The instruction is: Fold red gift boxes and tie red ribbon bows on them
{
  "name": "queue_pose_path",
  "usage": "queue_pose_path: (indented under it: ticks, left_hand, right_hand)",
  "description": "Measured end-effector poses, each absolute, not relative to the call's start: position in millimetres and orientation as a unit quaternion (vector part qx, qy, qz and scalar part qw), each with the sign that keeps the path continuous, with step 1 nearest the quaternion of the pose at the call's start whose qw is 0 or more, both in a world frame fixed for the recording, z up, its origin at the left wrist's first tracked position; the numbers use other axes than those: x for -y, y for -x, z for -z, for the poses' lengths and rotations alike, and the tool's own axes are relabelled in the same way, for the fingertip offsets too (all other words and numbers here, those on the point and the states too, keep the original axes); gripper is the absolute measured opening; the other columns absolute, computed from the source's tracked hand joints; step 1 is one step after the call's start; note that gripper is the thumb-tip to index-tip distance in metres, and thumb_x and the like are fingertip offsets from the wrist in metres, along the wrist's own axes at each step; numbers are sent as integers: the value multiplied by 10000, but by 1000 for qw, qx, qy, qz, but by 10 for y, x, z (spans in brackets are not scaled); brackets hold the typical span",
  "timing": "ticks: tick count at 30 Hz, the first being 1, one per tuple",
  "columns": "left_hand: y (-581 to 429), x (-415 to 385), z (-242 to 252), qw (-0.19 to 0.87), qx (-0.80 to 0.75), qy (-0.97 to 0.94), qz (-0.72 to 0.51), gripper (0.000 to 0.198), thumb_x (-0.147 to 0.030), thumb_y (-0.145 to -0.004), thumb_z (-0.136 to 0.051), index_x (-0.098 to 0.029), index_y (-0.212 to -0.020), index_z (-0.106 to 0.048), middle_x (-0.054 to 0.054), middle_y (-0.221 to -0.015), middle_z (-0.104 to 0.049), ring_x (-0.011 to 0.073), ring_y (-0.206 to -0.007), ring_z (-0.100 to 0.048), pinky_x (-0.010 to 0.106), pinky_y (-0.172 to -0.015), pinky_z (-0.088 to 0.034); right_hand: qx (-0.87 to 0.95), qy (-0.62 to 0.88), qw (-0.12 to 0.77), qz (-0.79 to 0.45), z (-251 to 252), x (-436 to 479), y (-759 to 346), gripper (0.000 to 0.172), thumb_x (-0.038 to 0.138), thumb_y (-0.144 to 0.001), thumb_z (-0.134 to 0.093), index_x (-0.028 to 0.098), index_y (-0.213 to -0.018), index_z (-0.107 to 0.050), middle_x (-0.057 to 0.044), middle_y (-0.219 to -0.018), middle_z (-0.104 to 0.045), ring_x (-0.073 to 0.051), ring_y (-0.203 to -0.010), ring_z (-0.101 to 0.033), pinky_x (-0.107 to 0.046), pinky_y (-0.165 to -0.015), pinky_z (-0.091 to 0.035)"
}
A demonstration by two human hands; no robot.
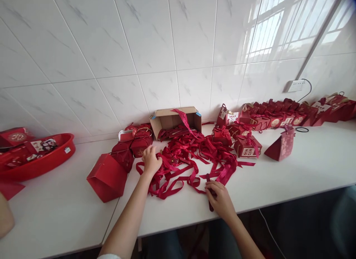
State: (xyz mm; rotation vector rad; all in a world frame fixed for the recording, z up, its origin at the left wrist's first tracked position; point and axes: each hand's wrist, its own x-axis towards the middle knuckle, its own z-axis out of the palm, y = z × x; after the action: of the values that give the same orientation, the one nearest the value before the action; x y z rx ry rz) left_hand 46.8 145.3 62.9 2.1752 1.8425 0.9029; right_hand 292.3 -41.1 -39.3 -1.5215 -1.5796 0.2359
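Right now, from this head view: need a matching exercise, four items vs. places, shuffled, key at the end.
Items
1. left hand
2. right hand
3. open cardboard box
4. wall socket

Places
A. behind the red ribbon heap
B. fingers at a dark red strip, near the front edge of the white table
C. mounted on the white tiled wall, toward the right of the view
D. at the left side of the red ribbon heap

Pairs: 1-D, 2-B, 3-A, 4-C

1 cam, head-worn — fwd, down
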Motion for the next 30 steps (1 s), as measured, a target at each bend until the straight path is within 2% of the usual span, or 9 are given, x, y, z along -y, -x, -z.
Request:
queue_pose_path:
  ticks: [4, 11, 13, 15, 18, 21, 24, 26, 30]
  left_hand:
    - [-629, -1360, -572, 99, -482, -847, -199, 432, -84, -658, -540, -331, -982, -684, -8, -1238, -586, 264, -1239, -424, 432, -1048, -321]
    - [-797, -1228, -381, 58, -445, -877, -170, 305, -138, -699, -597, -326, -900, -729, 31, -1271, -570, 307, -1243, -401, 532, -1023, -291]
    - [-829, -1210, -392, 41, -460, -866, -191, 258, -154, -708, -610, -317, -859, -740, 34, -1274, -574, 315, -1251, -391, 547, -1032, -269]
    - [-856, -1182, -449, 28, -474, -851, -223, 230, -175, -730, -604, -312, -850, -743, 34, -1267, -585, 319, -1253, -391, 565, -1032, -260]
    - [-883, -1089, -598, 18, -482, -831, -277, 248, -184, -780, -555, -309, -897, -735, 24, -1239, -615, 303, -1239, -426, 566, -1035, -274]
    - [-886, -915, -769, 20, -457, -830, -318, 250, -227, -834, -506, -282, -956, -717, 10, -1205, -644, 247, -1221, -473, 469, -1053, -333]
    - [-858, -682, -904, 36, -409, -845, -343, 264, -254, -849, -481, -250, -999, -698, 11, -1144, -677, 209, -1146, -550, 377, -1015, -415]
    - [-826, -519, -952, 46, -381, -852, -356, 273, -232, -834, -477, -246, -993, -699, 23, -1064, -706, 222, -1067, -601, 388, -973, -452]
    - [-776, -226, -905, 31, -389, -848, -359, 279, -194, -813, -470, -270, -933, -710, 30, -953, -726, 238, -968, -634, 416, -918, -480]
  right_hand:
    - [637, 617, 452, -94, 380, 418, -2919, 171, 222, -842, -483, 222, -798, -649, -73, -971, -693, -244, -958, -617, -419, -903, -452]
    - [632, 622, 452, -96, 352, 423, -2900, 170, 221, -837, -483, 220, -802, -649, -78, -977, -694, -239, -943, -622, -428, -909, -440]
    - [628, 627, 451, -93, 344, 438, -2891, 174, 246, -847, -481, 219, -809, -648, -86, -1005, -691, -245, -958, -624, -483, -970, -379]
    - [622, 636, 449, -85, 339, 463, -2884, 181, 286, -861, -480, 224, -809, -641, -91, -1065, -679, -273, -1042, -602, -575, -1036, -241]
    - [607, 645, 460, -68, 342, 501, -2887, 192, 329, -869, -484, 230, -795, -631, -94, -1153, -649, -316, -1171, -528, -640, -1039, -105]
    - [578, 641, 502, -47, 342, 528, -2908, 196, 334, -863, -503, 224, -769, -636, -100, -1123, -655, -303, -1111, -570, -605, -1040, -158]
    - [547, 611, 570, -56, 289, 561, -2915, 198, 343, -855, -527, 210, -769, -644, -111, -1015, -674, -274, -983, -620, -506, -967, -356]
    - [527, 584, 609, -101, 209, 607, -2879, 198, 350, -859, -528, 205, -810, -652, -118, -984, -673, -264, -959, -622, -417, -860, -461]
    - [513, 531, 618, -271, 15, 746, -2661, 244, 376, -890, -496, 215, -994, -646, -95, -964, -684, -234, -900, -646, -347, -777, -515]
